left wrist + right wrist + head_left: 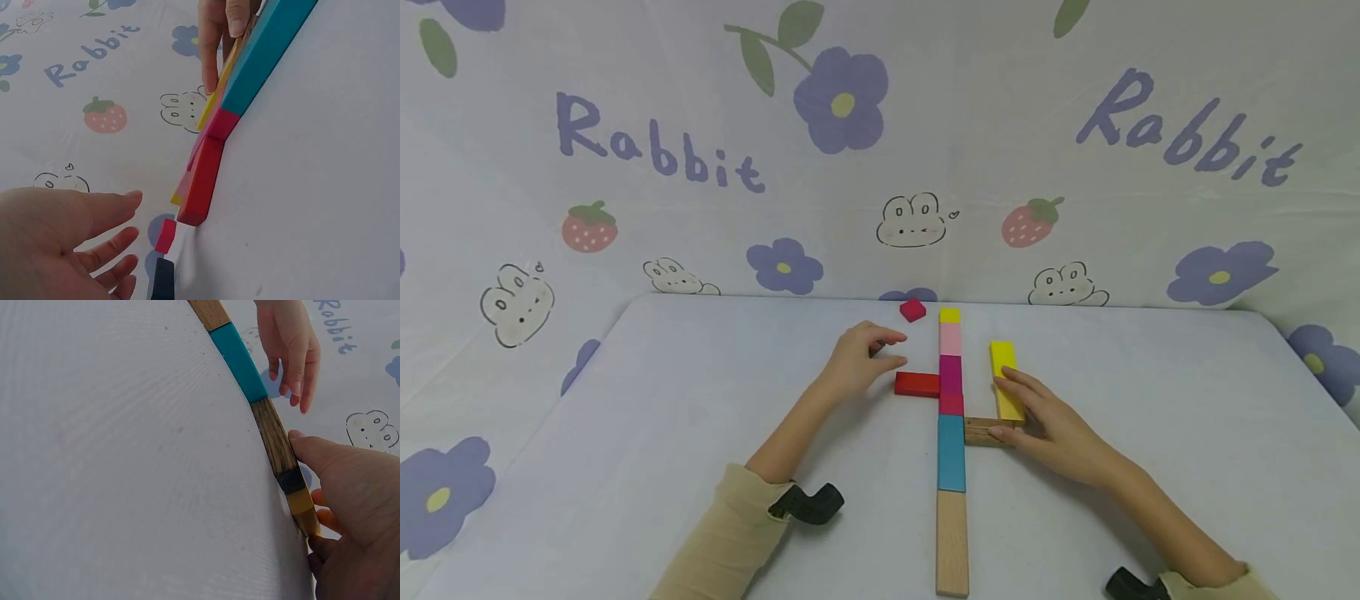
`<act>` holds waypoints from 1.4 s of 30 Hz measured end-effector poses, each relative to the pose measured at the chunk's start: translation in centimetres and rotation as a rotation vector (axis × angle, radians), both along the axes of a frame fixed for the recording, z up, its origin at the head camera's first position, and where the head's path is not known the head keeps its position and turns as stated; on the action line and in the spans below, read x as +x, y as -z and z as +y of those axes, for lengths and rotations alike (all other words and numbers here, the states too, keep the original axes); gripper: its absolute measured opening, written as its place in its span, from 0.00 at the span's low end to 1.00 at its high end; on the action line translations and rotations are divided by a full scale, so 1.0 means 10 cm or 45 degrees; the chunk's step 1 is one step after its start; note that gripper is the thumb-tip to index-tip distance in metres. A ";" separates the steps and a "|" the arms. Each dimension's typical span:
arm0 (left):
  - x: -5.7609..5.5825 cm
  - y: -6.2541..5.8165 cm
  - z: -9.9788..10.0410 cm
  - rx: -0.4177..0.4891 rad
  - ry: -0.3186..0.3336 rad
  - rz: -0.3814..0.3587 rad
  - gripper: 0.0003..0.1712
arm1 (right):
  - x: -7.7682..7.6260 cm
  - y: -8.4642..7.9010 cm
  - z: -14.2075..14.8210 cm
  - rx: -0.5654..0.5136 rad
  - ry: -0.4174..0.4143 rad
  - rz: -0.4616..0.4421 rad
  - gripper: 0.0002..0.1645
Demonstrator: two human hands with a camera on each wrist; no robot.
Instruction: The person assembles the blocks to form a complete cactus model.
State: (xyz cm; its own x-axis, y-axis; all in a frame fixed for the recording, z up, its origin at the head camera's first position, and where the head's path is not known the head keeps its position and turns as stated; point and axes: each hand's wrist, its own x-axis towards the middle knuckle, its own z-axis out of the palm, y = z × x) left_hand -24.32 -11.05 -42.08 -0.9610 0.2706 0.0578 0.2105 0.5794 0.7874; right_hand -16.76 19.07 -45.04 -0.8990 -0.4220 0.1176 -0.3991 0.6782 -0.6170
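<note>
My left hand [859, 358] hovers left of a line of blocks, thumb and fingers apart and holding nothing. Just below its fingertips a red block [916, 384] juts left from the line. A dark block [164, 278] lies beyond the fingers in the left wrist view, mostly hidden by them in the head view. My right hand [1060, 433] rests its fingers on a yellow block [1002, 358], which points away from me. Its thumb touches the brown wooden block [979, 431], whose left end meets the line. The right hand's fingers are extended, partly covering both blocks.
The line runs away from me: a pale wood block [952, 542], a blue block [951, 454], a crimson block [951, 405], a magenta block [951, 375], a pink block [950, 339] and a small yellow block [950, 316]. A red diamond-shaped block [913, 311] lies near the far edge.
</note>
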 end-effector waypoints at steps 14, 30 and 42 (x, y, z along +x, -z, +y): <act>-0.20 0.08 -0.29 0.038 -0.140 0.019 0.19 | 0.01 0.00 0.00 0.006 0.007 0.000 0.42; -0.26 0.11 -0.22 -0.007 -0.177 -0.097 0.23 | 0.01 0.00 0.00 0.007 0.007 -0.014 0.43; -0.28 0.10 -0.04 -0.067 -0.221 -0.110 0.24 | 0.01 0.00 0.00 0.001 0.002 -0.003 0.42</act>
State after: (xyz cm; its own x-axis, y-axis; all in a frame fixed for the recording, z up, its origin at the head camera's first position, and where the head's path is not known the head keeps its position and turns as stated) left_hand -27.12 -11.49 -43.12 -0.9942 0.1008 -0.0371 0.0365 0.6423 0.7656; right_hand -16.63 19.09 -45.06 -0.9000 -0.4205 0.1151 -0.3964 0.6795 -0.6173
